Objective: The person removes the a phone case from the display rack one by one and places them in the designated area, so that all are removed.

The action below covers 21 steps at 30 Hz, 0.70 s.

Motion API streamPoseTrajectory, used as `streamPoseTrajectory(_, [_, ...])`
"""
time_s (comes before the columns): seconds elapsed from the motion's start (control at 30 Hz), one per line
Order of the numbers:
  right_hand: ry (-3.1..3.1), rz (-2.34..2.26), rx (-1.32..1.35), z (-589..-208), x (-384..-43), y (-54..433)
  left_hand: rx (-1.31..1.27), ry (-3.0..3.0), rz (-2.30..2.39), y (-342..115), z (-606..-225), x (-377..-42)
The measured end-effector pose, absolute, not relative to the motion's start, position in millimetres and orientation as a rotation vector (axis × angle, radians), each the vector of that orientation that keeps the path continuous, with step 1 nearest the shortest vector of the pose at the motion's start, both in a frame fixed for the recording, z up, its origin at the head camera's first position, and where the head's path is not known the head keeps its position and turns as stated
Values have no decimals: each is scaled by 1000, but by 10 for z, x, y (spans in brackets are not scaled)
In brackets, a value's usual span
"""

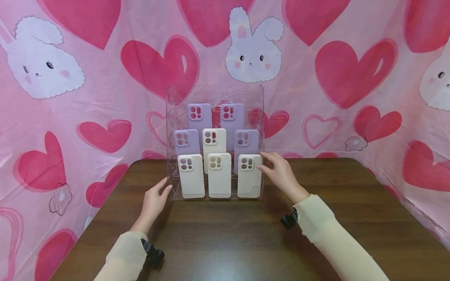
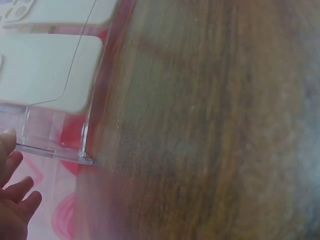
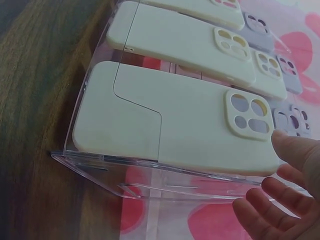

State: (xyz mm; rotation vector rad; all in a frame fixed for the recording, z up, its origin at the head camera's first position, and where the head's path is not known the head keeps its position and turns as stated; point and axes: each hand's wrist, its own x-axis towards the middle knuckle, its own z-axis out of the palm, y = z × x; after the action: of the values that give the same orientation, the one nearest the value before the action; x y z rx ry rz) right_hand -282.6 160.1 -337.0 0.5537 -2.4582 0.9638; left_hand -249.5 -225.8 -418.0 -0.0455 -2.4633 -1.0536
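A clear acrylic tiered stand [image 1: 215, 93] holds phone cases in three rows. Cream cases fill the front row: a left one [image 1: 191, 181], a middle one [image 1: 219, 181] and a right one [image 1: 249, 181]. My right hand [image 1: 281, 171] is at the upper right edge of the right cream case [image 3: 195, 117], thumb by its camera cutout, the other fingers loosely spread outside the stand's side. Whether the thumb touches the case I cannot tell. At the stand's lower left side is my left hand [image 1: 153, 201], fingers relaxed, holding nothing; its fingers [image 2: 20, 190] show apart from the clear wall.
Behind the front row stand a cream case [image 1: 214, 140] between two lilac ones, and two lilac cases [image 1: 199, 117] at the back. The stand rests on a dark wooden table [image 1: 225, 234]. A pink cloth with hearts and rabbits [image 1: 302, 89] hangs behind.
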Motion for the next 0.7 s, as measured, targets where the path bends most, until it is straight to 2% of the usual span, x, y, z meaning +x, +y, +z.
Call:
streamPoseTrajectory(0.27, [-2375,1057,532,-3403,-2862,1580,53,-2513,-1211,-2257,-4163,-2496])
streamPoseTrajectory(0.7, [-2384,1122,516,-3359,-2860,1590,39,-2473,-1256,-2243,-4172,-2496])
